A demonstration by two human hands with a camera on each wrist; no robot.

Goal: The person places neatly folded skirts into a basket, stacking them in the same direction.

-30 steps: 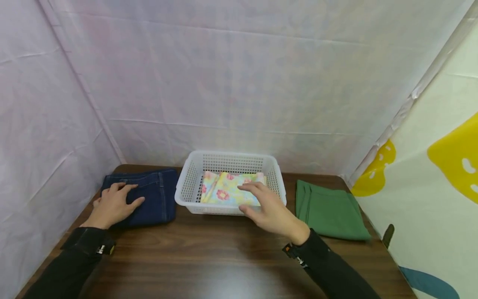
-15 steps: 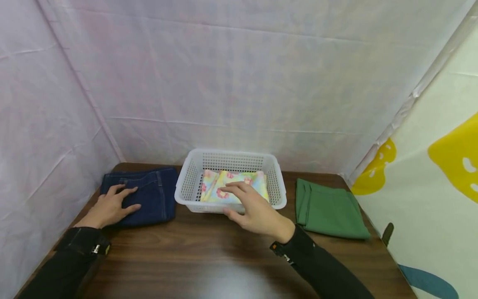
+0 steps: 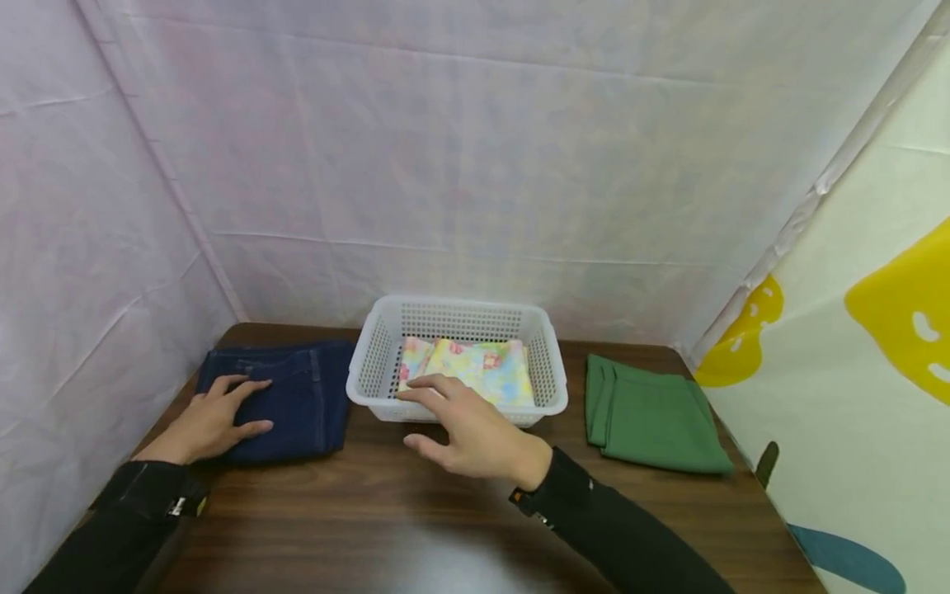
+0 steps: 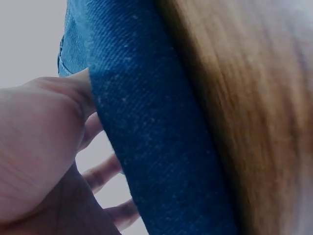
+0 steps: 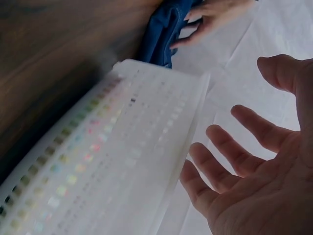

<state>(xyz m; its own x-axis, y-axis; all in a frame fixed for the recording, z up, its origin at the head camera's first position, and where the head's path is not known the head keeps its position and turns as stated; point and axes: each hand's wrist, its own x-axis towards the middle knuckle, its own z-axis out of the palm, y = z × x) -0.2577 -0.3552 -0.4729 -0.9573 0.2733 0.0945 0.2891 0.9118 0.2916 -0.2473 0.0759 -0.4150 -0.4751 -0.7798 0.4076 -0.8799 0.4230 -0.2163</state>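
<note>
Dark blue folded jeans (image 3: 304, 421) lie on the table's left side. My left hand (image 3: 204, 425) rests on them with its fingers spread, and in the left wrist view the denim (image 4: 146, 117) hides the fingertips. My right hand (image 3: 475, 433) hovers at the front of a white plastic basket (image 3: 460, 303), fingers loosely bent and holding nothing. Inside the basket lies a folded floral cloth (image 3: 482, 371) in yellow, pink and blue, its front left part behind my right hand. The right wrist view has the basket's perforated wall (image 5: 151, 112) beside the fingers.
A folded green cloth (image 3: 660, 421) lies on the right of the brown wooden table (image 3: 334, 520). Pale fabric walls (image 3: 460, 165) stand close behind and at the left. A white sheet with yellow shapes (image 3: 742, 338) hangs along the right edge.
My right hand has moved left along the basket's front and a little nearer to me. The left hand and the jeans have shifted slightly toward me.
</note>
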